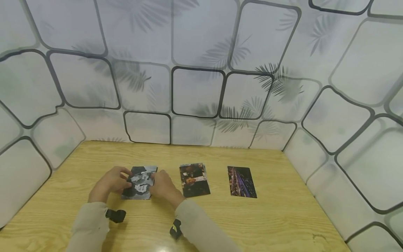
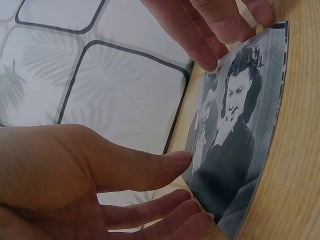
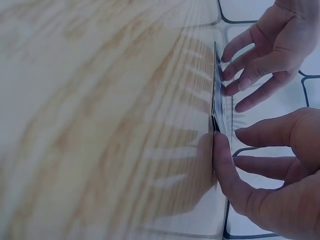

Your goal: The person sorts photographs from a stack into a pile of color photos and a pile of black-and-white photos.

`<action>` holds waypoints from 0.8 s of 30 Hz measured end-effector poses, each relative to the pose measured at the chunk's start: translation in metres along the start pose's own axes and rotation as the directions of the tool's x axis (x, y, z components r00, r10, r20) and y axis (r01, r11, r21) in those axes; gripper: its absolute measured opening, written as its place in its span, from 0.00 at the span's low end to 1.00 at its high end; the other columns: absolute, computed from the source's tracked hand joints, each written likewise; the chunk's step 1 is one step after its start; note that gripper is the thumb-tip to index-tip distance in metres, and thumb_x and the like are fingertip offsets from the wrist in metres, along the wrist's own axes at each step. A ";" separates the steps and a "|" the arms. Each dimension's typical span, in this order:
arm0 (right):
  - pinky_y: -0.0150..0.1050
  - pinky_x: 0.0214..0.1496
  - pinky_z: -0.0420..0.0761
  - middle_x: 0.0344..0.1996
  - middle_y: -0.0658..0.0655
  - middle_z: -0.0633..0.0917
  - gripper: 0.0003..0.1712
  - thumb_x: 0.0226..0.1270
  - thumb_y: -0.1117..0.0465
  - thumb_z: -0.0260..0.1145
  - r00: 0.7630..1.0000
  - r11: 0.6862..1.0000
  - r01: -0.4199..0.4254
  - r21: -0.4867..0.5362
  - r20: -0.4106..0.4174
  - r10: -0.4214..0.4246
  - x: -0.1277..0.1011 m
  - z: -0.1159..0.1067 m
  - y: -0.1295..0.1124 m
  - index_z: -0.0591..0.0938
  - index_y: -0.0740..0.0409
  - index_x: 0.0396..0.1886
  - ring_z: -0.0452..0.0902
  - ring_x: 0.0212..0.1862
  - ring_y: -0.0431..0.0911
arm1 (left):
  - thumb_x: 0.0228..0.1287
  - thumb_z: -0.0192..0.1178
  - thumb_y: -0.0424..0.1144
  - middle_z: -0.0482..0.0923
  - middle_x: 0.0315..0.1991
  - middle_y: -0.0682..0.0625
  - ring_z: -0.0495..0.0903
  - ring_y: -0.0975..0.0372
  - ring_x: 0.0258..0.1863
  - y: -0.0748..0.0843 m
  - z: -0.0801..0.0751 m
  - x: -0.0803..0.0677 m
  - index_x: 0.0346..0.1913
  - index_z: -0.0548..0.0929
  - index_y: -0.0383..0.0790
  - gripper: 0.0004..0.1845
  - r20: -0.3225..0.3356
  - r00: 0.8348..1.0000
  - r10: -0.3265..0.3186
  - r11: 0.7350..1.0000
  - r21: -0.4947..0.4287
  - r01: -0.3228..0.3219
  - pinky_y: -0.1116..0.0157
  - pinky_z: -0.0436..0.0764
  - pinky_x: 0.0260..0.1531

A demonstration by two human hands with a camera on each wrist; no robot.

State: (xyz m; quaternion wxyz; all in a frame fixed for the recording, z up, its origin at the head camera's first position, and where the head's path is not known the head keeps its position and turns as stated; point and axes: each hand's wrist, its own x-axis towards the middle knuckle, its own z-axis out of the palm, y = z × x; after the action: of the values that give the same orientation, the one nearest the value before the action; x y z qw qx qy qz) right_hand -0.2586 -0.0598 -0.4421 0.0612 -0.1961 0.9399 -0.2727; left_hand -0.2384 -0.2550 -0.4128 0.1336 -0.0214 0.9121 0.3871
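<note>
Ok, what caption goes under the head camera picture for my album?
Both hands, left hand and right hand, touch a black-and-white photo stack on the wooden table beside two colour photos.

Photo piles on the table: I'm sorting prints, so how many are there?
3: the black-and-white pile between both hands at left, a dark pile in the middle, a night-street photo at right. Prints underneath may be hidden.

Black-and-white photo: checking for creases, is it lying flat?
Slightly bowed: black-and-white photo curves off the table; fingers at its edges.
</note>
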 end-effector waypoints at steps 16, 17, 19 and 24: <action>0.55 0.67 0.82 0.60 0.61 0.85 0.25 0.67 0.65 0.64 0.999 0.993 -0.001 0.119 0.050 -0.005 -0.011 -0.032 0.028 0.82 0.60 0.64 0.81 0.64 0.57 | 0.63 0.68 0.31 0.79 0.54 0.25 0.83 0.40 0.49 0.012 0.002 0.005 0.63 0.76 0.23 0.26 -0.082 0.981 0.176 0.983 0.060 -0.171 0.47 0.87 0.46; 0.58 0.66 0.82 0.60 0.62 0.85 0.24 0.68 0.64 0.63 0.998 0.991 -0.009 0.134 0.056 0.001 -0.013 -0.036 0.032 0.82 0.60 0.64 0.81 0.63 0.58 | 0.63 0.68 0.31 0.80 0.54 0.26 0.83 0.41 0.49 0.015 0.005 0.005 0.63 0.76 0.24 0.26 -0.080 0.979 0.189 0.981 0.048 -0.186 0.48 0.87 0.46; 0.60 0.63 0.82 0.58 0.62 0.86 0.23 0.69 0.63 0.64 0.999 0.989 -0.011 0.148 0.051 0.004 -0.017 -0.044 0.041 0.82 0.59 0.64 0.82 0.61 0.59 | 0.63 0.68 0.31 0.80 0.53 0.28 0.83 0.42 0.49 0.019 0.010 0.005 0.62 0.77 0.24 0.26 -0.071 0.973 0.218 0.976 0.029 -0.217 0.49 0.87 0.45; 0.49 0.52 0.87 0.52 0.61 0.87 0.21 0.71 0.62 0.65 1.000 0.992 0.010 0.130 0.015 -0.012 -0.024 -0.066 0.066 0.82 0.61 0.61 0.84 0.52 0.54 | 0.63 0.67 0.29 0.81 0.53 0.29 0.84 0.46 0.47 0.033 0.027 0.004 0.63 0.77 0.25 0.26 -0.049 0.967 0.251 0.967 -0.026 -0.253 0.54 0.87 0.41</action>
State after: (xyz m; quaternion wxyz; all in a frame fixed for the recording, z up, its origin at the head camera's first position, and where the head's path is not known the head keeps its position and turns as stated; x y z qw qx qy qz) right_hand -0.2734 0.0330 -0.4218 0.0798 -0.1991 0.9186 -0.3319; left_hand -0.2413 -0.2126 -0.4090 0.0625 0.0838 0.9039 0.4147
